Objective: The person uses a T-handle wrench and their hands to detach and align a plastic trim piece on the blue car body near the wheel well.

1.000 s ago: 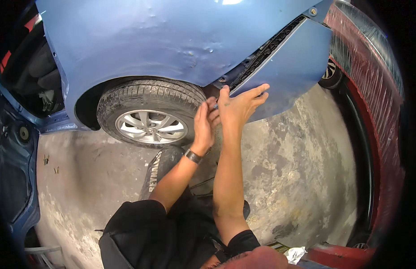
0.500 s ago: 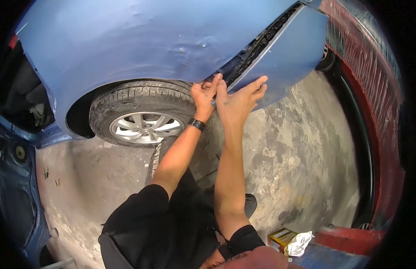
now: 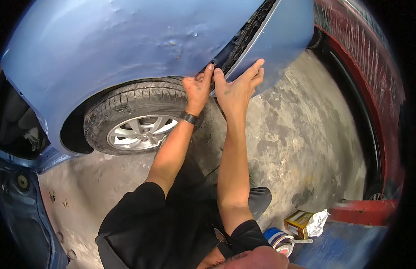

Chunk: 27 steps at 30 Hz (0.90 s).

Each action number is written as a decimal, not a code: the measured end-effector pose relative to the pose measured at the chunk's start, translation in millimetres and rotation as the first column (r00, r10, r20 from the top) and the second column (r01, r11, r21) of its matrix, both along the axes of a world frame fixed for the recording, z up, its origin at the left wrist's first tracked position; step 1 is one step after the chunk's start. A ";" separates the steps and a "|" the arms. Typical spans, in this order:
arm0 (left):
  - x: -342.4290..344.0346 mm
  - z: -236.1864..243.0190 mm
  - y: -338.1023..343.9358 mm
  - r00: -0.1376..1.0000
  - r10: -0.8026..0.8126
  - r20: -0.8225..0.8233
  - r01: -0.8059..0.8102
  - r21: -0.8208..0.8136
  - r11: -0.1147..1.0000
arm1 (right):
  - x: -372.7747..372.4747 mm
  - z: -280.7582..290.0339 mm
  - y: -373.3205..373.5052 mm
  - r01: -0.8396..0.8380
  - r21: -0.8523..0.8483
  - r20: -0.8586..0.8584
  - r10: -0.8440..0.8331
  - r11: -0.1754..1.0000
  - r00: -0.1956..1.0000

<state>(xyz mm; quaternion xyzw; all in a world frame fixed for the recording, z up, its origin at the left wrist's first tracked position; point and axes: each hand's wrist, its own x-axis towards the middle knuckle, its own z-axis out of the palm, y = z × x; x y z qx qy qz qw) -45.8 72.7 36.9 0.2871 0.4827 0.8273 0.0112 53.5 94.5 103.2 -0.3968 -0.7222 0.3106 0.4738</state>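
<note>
Both hands were pressed at the seam where the blue fender met the bumper cover. I saw the left hand [image 3: 196,87] curled, fingertips hooked on the lower edge of the fender [image 3: 127,49]; whether it truly gripped I could not tell. The right hand [image 3: 237,85] lay flat and open, palm on the bumper cover [image 3: 284,31], clasping nothing. The bumper cover sat directly under that palm, its loose edge beside the left fingers. I judged a risk: uneven pressure could slip the panel edge and pinch fingers in the gap above the tyre [image 3: 131,101].
</note>
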 end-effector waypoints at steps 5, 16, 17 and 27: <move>-2.0 -1.1 -4.0 0.998 -0.059 0.003 0.059 0.012 0.998 | -0.9 -2.9 2.7 -0.019 0.008 -0.033 0.020 1.000 0.999; -6.6 -2.5 8.4 0.990 0.123 -0.065 -0.127 -0.071 0.989 | -3.8 -13.0 8.9 -0.055 0.103 -0.077 0.063 0.993 0.995; -7.4 0.4 5.1 0.980 0.163 -0.116 -0.176 -0.111 0.978 | -5.6 -12.6 8.9 -0.065 0.114 -0.086 0.074 0.991 0.994; 44.0 -30.6 -29.2 0.942 -0.205 0.267 0.197 0.054 0.979 | 5.1 -2.4 2.3 -0.063 0.054 -0.009 0.063 0.997 0.998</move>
